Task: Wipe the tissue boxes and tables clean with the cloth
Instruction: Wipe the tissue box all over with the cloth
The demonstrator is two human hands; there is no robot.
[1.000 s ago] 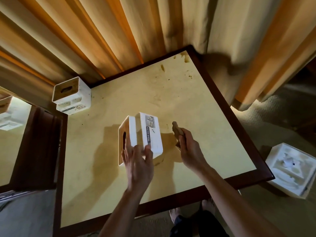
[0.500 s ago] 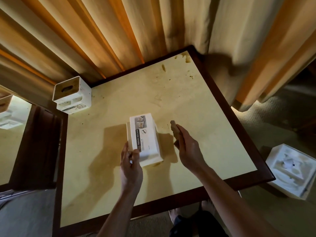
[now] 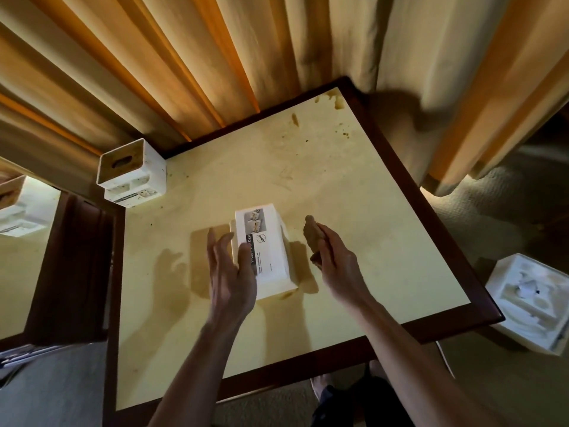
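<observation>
Gripping crumpled cloth (image 3: 312, 241), right hand (image 3: 337, 261).

The tissue box (image 3: 267, 257) label reads "TISSUE HOLDER" (partly hidden by fingers).

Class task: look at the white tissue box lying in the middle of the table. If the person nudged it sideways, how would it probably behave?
The tissue box looks rigid, with straight, crisp edges, so it would probably keep its shape. It lies on a broad face on the flat table, so sliding seems likelier than tipping or rolling. It is probably light, being a hollow holder.
</observation>
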